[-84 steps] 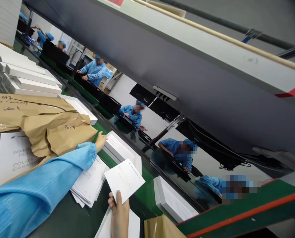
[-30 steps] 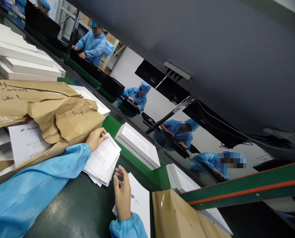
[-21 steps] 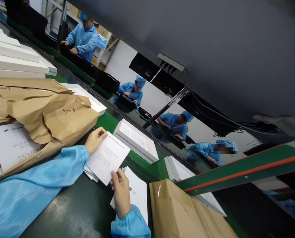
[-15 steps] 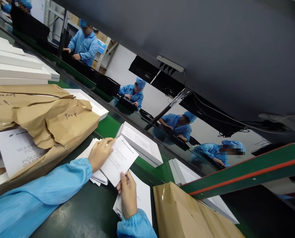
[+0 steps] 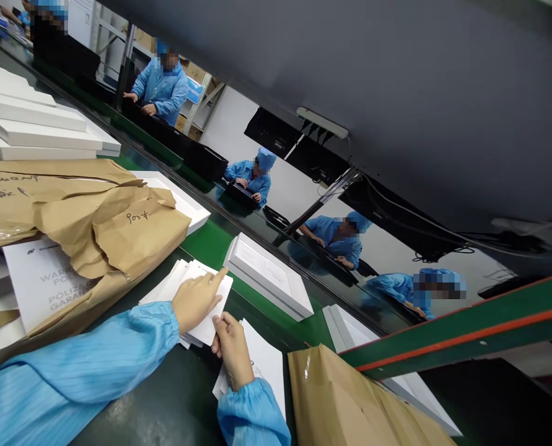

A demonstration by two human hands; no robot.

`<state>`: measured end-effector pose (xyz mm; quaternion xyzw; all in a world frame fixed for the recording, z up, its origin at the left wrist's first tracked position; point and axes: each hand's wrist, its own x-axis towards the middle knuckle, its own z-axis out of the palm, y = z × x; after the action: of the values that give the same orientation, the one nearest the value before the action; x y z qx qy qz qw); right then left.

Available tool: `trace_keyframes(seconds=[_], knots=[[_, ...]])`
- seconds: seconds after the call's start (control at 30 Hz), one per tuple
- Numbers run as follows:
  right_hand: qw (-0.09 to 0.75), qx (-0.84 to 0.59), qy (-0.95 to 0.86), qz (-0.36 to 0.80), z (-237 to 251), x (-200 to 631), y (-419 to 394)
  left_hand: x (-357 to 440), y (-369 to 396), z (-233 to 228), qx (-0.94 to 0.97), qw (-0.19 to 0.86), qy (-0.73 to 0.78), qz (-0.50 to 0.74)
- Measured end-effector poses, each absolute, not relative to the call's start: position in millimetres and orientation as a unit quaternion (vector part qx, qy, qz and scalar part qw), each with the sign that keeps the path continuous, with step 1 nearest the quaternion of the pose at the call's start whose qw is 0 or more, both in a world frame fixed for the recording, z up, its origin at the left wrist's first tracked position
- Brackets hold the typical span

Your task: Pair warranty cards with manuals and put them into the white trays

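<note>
My left hand (image 5: 196, 301) lies flat on a fanned stack of white warranty booklets (image 5: 183, 284) on the dark table, index finger stretched toward the stack's far corner. My right hand (image 5: 233, 347) pinches the near edge of the top booklet and rests over a second pile of white leaflets (image 5: 266, 362). Both arms wear blue sleeves. A white open box (image 5: 269, 277) lies just beyond the booklets on the green belt.
Torn brown wrapping paper (image 5: 85, 217) covers more booklets at left. Another brown paper pack (image 5: 350, 406) sits at lower right. White boxes (image 5: 38, 127) are stacked far left. Several people in blue coats work across the line under a large dark panel.
The booklet that both hands held lifted half a second ago now lies down on the stack. My left hand has moved on top of it and my right hand has slid to its near edge.
</note>
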<state>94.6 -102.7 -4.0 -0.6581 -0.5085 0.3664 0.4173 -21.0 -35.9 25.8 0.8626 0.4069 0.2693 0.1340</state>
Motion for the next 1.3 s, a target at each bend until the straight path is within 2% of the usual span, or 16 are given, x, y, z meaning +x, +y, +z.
trace_keyframes(seconds=[0.1,0.2,0.27,0.43,0.5,0.57,0.73,0.93,1.03,1.2,1.3], knots=[[0.449,-0.645,-0.510,0.349,-5.3,90.0,-99.2,-29.6,-16.7,20.4,0.820,0.091,0.477,0.301],[0.473,-0.638,-0.499,0.346,-10.8,91.2,-98.8,-36.8,1.1,16.6,0.800,0.129,0.523,0.266],[0.477,-0.639,-0.493,0.348,-14.5,93.4,-99.2,-37.1,4.0,16.3,0.805,0.149,0.513,0.258],[0.456,-0.657,-0.494,0.343,-19.3,96.6,-98.1,-26.7,-17.2,23.4,0.808,0.074,0.481,0.332],[0.443,-0.665,-0.497,0.338,-20.7,96.1,-96.7,-25.6,-25.1,27.6,0.817,0.077,0.458,0.341],[0.433,-0.671,-0.504,0.328,-22.2,94.3,-95.8,-28.4,-26.2,30.8,0.840,0.142,0.411,0.324],[0.436,-0.681,-0.511,0.290,-16.9,87.4,-99.3,-37.3,-4.1,26.4,0.812,0.391,0.322,0.290],[0.446,-0.715,-0.507,0.183,26.8,110.4,-125.4,-24.2,-1.1,8.3,0.514,0.729,0.253,0.375],[0.378,-0.764,-0.511,0.114,42.3,132.4,-154.3,-17.2,-7.2,1.1,0.408,0.800,0.245,0.366],[0.110,-0.837,-0.536,-0.015,17.8,138.2,-211.4,-14.0,-5.4,-6.9,0.358,0.810,0.275,0.374],[0.003,-0.846,-0.532,-0.040,-5.7,122.9,-233.8,-13.8,-4.0,-9.9,0.357,0.809,0.272,0.379]])
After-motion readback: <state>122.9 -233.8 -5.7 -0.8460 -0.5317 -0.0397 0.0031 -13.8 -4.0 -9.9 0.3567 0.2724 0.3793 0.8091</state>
